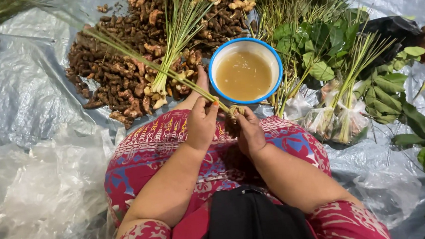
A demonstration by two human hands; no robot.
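My left hand (pixel 202 124) grips a bundle of long green lemongrass stalks (pixel 134 53) that slants up to the far left. My right hand (pixel 249 132) pinches the pale root end of the same bundle (pixel 235 112), just above my lap in its red patterned cloth (pixel 164 137). Both hands sit close together in front of a white bowl with a blue rim (pixel 245 70) that holds cloudy brownish liquid.
A heap of brown rhizomes (pixel 121 76) lies at the back left with another lemongrass bunch (pixel 177 33) on it. Leafy greens (pixel 326 43) and small clear bags of herbs (pixel 340 116) lie to the right. Crumpled plastic sheeting (pixel 34 184) covers the ground.
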